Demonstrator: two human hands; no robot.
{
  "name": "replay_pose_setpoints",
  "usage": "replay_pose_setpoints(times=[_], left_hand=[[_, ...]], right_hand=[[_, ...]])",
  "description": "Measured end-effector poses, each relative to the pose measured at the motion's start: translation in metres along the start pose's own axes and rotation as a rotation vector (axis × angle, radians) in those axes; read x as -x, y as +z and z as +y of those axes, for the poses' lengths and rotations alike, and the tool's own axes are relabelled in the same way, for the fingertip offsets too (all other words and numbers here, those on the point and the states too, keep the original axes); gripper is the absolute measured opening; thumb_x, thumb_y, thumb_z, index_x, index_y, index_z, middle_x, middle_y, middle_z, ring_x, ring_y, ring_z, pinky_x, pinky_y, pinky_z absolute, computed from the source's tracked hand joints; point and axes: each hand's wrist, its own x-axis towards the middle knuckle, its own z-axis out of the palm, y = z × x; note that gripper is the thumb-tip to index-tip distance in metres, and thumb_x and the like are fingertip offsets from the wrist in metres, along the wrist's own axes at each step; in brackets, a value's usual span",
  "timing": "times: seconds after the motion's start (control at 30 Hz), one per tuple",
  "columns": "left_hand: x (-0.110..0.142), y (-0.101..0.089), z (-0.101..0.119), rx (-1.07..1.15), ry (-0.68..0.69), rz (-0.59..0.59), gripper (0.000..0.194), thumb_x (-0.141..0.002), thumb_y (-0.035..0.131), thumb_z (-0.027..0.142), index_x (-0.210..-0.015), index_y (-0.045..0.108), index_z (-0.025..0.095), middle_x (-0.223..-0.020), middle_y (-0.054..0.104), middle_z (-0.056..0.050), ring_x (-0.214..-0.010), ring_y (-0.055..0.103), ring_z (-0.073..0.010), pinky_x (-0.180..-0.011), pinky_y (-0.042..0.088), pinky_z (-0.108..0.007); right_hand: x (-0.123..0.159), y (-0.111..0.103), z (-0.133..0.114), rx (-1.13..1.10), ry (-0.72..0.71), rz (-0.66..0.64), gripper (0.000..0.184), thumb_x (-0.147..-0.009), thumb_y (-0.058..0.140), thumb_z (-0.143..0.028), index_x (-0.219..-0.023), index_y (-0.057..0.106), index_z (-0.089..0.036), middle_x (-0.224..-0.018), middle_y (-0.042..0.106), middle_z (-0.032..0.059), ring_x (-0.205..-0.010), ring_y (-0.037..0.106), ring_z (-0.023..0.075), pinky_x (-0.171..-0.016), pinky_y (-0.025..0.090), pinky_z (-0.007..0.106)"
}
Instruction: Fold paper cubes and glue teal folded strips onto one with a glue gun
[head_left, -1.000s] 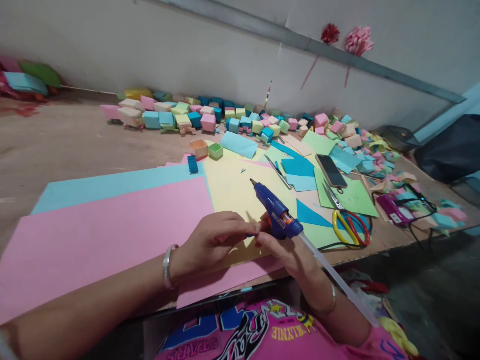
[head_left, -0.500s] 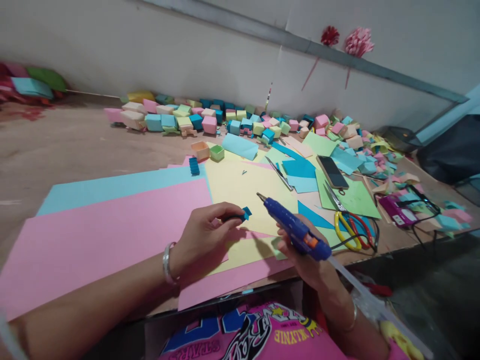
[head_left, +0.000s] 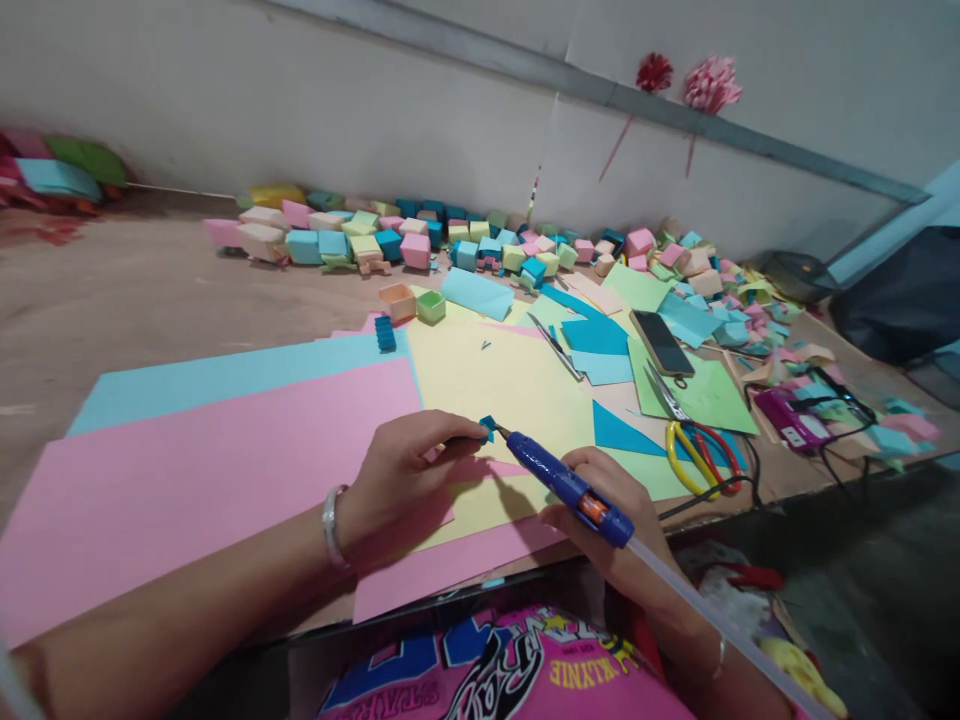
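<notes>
Between the fingertips of my left hand point(head_left: 409, 470) is a small folded piece of blue paper point(head_left: 488, 428), mostly hidden by the fingers. My right hand point(head_left: 611, 500) is wrapped round a blue hot glue gun point(head_left: 555, 475) with a long clear glue stick point(head_left: 705, 610) out of its back end. The gun's metal tip is at the right side of the blue piece; whether it touches cannot be made out. Below both hands lie a yellow sheet point(head_left: 510, 385) and a large pink sheet point(head_left: 225, 460). A pleated blue paper strip point(head_left: 385, 334) lies further back.
Scissors with yellow and red handles point(head_left: 694, 455) lie at the right, near a phone point(head_left: 661, 343) and a purple box with a cord point(head_left: 791, 415). Small paper boxes point(head_left: 416, 250) line the wall. A craft knife point(head_left: 555, 347) lies beside blue paper offcuts point(head_left: 598, 340).
My right hand has brought the glue gun left and down, so its tip is now at the blue paper piece. My left hand has stayed nearly in place.
</notes>
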Motion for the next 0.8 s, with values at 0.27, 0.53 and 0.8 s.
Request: replay_pose_setpoints(times=[0.27,0.53,0.8], left_hand=[[-0.0012,-0.0017,-0.0014,-0.029,0.103,-0.042,0.017,-0.075,0.077,0.019,-0.091,0.07,0.019,-0.072,0.068,0.001,-0.059,0.059,-0.0092,-0.053,0.048,-0.021],[-0.0012,-0.0039,0.0026,-0.064,0.138,-0.062,0.016,-0.077,0.077,0.021,-0.091,0.069,0.019,-0.076,0.068,0.001,-0.062,0.059,-0.009,-0.056,0.047,-0.021],[-0.0025,-0.0053,0.0059,-0.08,0.167,-0.076,0.017,-0.077,0.076,0.019,-0.092,0.068,0.02,-0.077,0.07,0.0,-0.063,0.061,-0.0095,-0.057,0.048,-0.021]], right_hand=[[-0.0027,0.0038,0.0026,-0.015,-0.028,-0.011,0.019,-0.083,0.065,-0.018,-0.076,0.048,-0.021,-0.088,0.053,0.0016,-0.08,0.054,0.0149,-0.069,0.04,0.026],[-0.0029,0.005,0.0029,-0.023,-0.007,-0.001,0.021,-0.08,0.068,-0.015,-0.076,0.048,-0.021,-0.089,0.053,0.0009,-0.081,0.054,0.0146,-0.07,0.039,0.025],[-0.0007,0.0051,0.0065,0.003,-0.008,-0.007,0.02,-0.083,0.064,-0.017,-0.075,0.046,-0.021,-0.089,0.052,0.0014,-0.08,0.054,0.0143,-0.068,0.039,0.025]])
